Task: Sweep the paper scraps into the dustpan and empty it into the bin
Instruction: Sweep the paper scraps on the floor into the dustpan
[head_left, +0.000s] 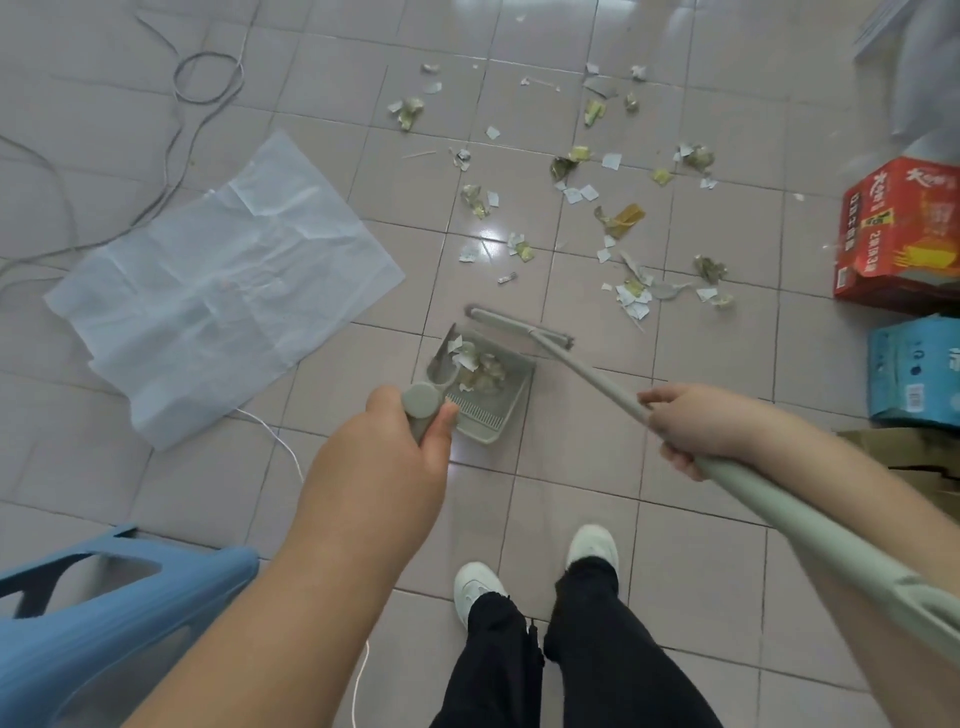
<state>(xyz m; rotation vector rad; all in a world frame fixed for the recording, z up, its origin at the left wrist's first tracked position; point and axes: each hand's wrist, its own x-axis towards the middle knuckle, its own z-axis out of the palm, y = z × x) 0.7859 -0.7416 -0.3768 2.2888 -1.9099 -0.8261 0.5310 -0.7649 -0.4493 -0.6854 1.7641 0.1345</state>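
Head view: left hand (410, 441) grips dustpan (488, 384) handle, right hand (691, 426) grips broom (519, 325) shaft; paper scraps (613, 218) look light and flyaway, probably need gentle strokes.

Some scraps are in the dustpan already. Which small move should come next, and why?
Probably reach the broom head out past the nearest paper scraps and pull them toward the dustpan; many scraps are on the tiles beyond its mouth.
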